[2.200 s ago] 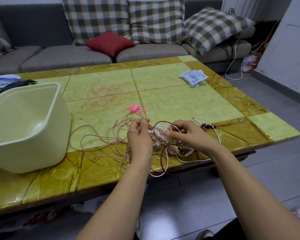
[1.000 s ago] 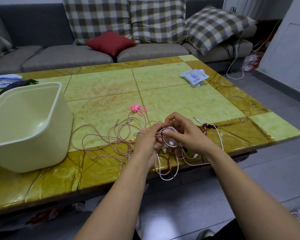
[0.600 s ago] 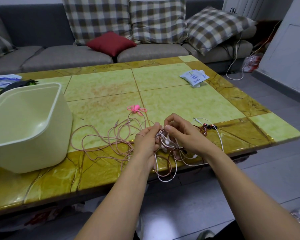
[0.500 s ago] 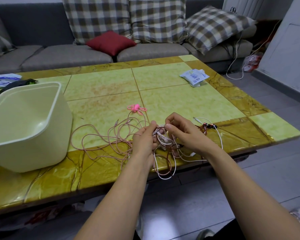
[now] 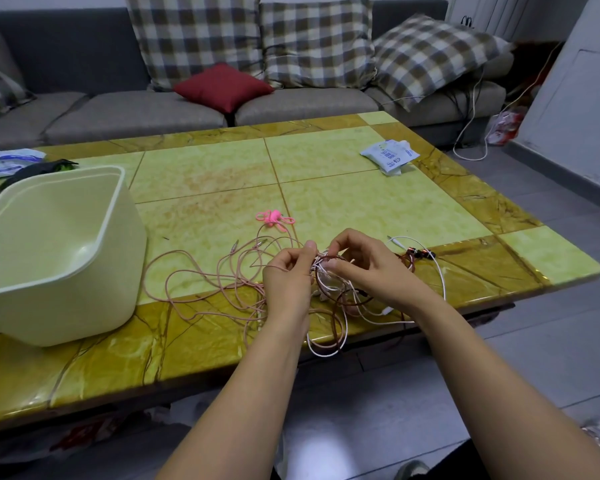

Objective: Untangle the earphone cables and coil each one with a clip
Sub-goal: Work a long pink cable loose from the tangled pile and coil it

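A tangle of earphone cables lies at the near edge of the table (image 5: 361,209). The pink cable (image 5: 194,271) sprawls in loops to the left. A white cable (image 5: 442,275) and a dark red-brown cable (image 5: 340,296) knot together between my hands, with loops hanging over the table edge. My left hand (image 5: 286,278) pinches the knot with thumb and fingertips. My right hand (image 5: 368,268) pinches strands of the same knot from the right. Bright pink clips (image 5: 274,218) lie on the table just beyond my hands.
A cream plastic bin (image 5: 59,251) stands on the table's left side. A white packet (image 5: 390,155) lies at the far right of the table. A grey sofa (image 5: 136,112) with checked cushions and a red pillow (image 5: 222,86) runs behind it.
Both hands stayed at the knot, fingers shifting on the strands. The left hand moved closer to the right. The hanging loops sway slightly below the table edge.
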{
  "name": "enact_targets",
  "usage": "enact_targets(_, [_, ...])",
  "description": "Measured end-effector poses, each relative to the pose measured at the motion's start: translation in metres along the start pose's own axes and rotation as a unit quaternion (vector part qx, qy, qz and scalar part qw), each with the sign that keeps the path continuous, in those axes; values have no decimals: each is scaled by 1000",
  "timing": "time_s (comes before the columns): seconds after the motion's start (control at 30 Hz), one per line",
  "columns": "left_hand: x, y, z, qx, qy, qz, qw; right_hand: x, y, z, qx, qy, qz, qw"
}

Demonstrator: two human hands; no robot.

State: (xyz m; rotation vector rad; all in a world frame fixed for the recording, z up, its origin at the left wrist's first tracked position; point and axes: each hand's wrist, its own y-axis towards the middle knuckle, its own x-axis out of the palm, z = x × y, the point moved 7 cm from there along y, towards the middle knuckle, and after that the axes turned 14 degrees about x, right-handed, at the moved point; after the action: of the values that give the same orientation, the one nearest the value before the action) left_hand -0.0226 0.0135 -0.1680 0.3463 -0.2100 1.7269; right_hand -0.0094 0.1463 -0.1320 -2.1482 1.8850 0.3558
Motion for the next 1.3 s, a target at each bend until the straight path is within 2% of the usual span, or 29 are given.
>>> enact_targets(0.23, [2,1,-1,24,9,-17,1000,-1,0,-1,10,5,1,1000])
enact_targets(0.4, [-3,2,-3,15,18,2,1000,3,-1,4,29,-46,-20,998])
enact_targets(0.6, [-2,-5,0,-60,-38,28,997,2,-2,4,40,-87,-15,995])
enact_targets(0.87, [1,-5,3,-58,-53,21,997,7,1,6,38,-118,5,992])
enact_targets(1.07, [0,-7,1,-89,-49,30,994,6,5,11,40,-156,-10,987])
enact_targets(1.23, [-2,-5,-5,-129,13,35,991,-3,5,7,20,-132,35,991])
enact_targets(1.3, [-2,-5,-5,-142,7,30,989,-6,5,5,17,-120,42,992])
